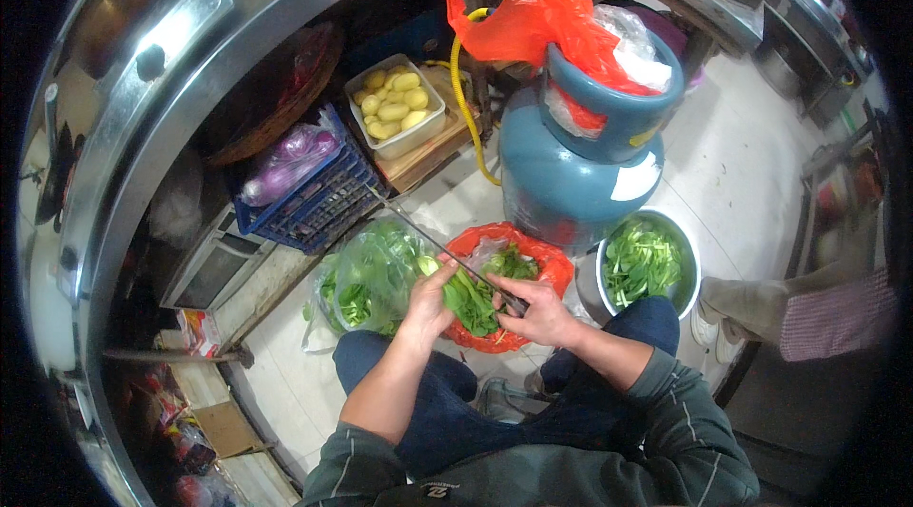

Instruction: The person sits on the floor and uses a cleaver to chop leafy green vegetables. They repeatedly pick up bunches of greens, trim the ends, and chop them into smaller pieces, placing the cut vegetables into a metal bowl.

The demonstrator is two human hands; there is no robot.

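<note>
My left hand (431,299) holds a bunch of leafy greens (471,304) by its pale stem end. In my right hand (541,311) is the dark handle of a long, narrow knife (428,234); its blade slants up to the left, across the stem end of the greens. Whether the edge touches the stems I cannot tell. Beneath both hands sits a red plastic bag (556,261), spread open, with green scraps inside. Left of it stands a clear plastic bag (381,257) of whole greens. A metal pot (695,268) on the right contains loose greens.
A blue gas cylinder (549,172) with a yellow hose (465,107) stands just ahead. Peeled potatoes fill a white tub (410,143) at the back left, beside a blue crate (321,211) with purple vegetables. At right are another person's legs (756,300).
</note>
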